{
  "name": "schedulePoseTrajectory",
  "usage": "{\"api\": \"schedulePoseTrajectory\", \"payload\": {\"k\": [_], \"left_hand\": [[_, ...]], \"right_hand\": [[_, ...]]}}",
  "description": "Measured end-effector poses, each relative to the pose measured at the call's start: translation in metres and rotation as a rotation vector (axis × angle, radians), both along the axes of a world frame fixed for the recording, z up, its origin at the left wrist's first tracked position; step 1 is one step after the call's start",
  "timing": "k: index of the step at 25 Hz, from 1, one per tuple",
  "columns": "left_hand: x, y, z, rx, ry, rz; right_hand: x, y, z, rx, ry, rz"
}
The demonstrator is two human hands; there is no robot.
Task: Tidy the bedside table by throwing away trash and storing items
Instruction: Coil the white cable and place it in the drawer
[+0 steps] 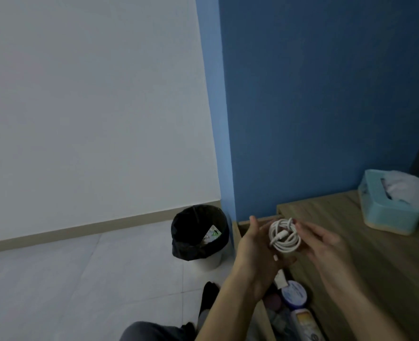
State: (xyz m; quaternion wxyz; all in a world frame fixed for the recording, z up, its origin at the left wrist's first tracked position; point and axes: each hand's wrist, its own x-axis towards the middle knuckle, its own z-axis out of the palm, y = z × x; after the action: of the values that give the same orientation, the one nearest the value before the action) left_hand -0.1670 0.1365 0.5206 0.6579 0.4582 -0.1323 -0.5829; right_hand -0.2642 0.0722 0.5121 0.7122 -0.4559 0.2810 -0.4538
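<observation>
A coiled white cable (285,236) is held between both my hands, above the left end of the wooden bedside table (380,262). My left hand (253,252) cups the coil from the left, with its fingers upright and its thumb under the coil. My right hand (326,244) pinches the coil's right side between fingers and thumb. The cable's white plug (280,279) hangs below my left hand. Under my hands an open drawer (260,316) holds a round blue-lidded jar (295,294), a white bottle (305,324) and other small items.
A bin with a black liner (198,232) stands on the tiled floor left of the table, with a bit of packaging inside. A light blue tissue box (387,207) sits at the table's back right, against the blue wall. My knee and foot show at the bottom.
</observation>
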Motion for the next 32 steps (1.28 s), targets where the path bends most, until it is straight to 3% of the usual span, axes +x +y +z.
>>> {"api": "schedulePoseTrajectory", "payload": {"k": [5,11,17,21,26,32], "left_hand": [[0.003,-0.012,-0.020,0.188,0.075,0.024],[0.010,-0.030,-0.048,0.124,0.272,0.050],[0.009,-0.043,-0.066,-0.015,0.234,0.019],[0.011,-0.046,-0.075,0.038,0.059,-0.009],[0.014,-0.047,-0.092,0.163,-0.160,-0.023],[0.028,-0.037,-0.107,0.164,-0.426,0.170]], "right_hand": [[-0.003,-0.016,-0.037,-0.090,0.118,-0.040],[-0.012,-0.017,-0.063,-0.279,0.227,0.037],[-0.015,-0.029,-0.082,0.107,0.139,-0.068],[-0.011,-0.031,-0.093,0.251,0.189,0.063],[-0.007,-0.033,-0.104,0.301,0.192,0.035],[0.002,-0.047,-0.120,0.373,0.145,-0.001]]}}
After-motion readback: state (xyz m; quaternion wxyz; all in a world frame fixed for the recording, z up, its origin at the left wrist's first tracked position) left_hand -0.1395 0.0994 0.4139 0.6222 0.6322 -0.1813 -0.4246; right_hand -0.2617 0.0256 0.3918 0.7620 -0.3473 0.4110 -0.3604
